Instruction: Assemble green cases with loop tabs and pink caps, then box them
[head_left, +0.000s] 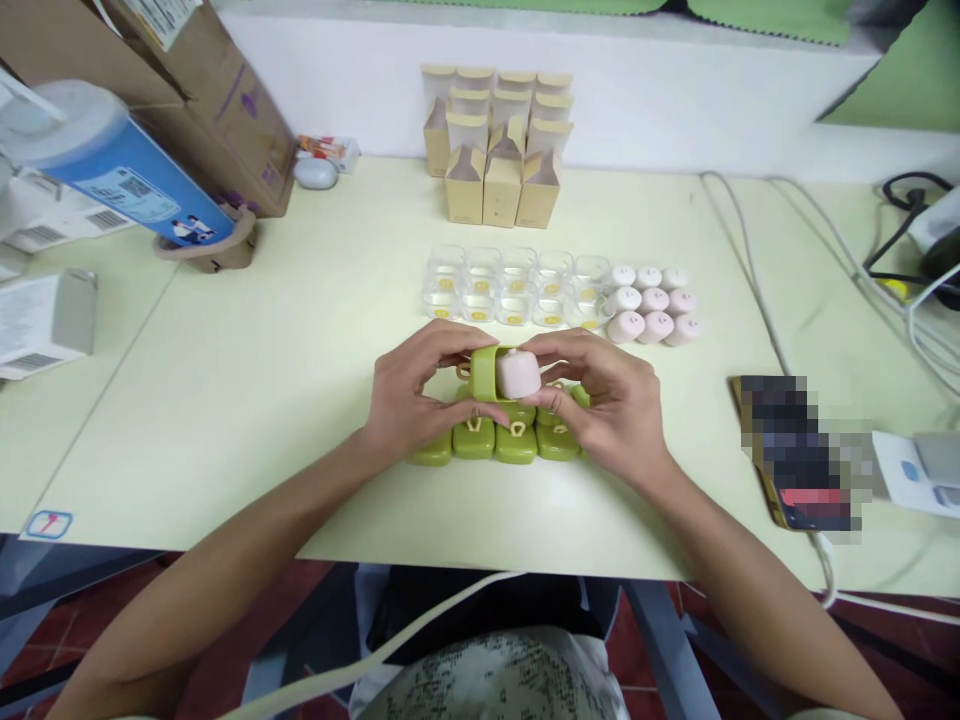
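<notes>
While the left hand (409,395) clasps an olive-green case (484,372), the right hand (611,405) pinches a pale pink, rounded pod (518,373) at the case's 3 o'clock mouth, above green cases (473,440) at the desk's (300,350) 6 o'clock. Print on the 10 o'clock blue tube (127,180) is unreadable.

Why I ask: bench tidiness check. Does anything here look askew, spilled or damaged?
Nothing spilled or damaged. The green cases, clear cases, pink pieces and cardboard boxes sit in neat rows. Only the blue container at far left looks off: it leans steeply in its brown holder.
</notes>
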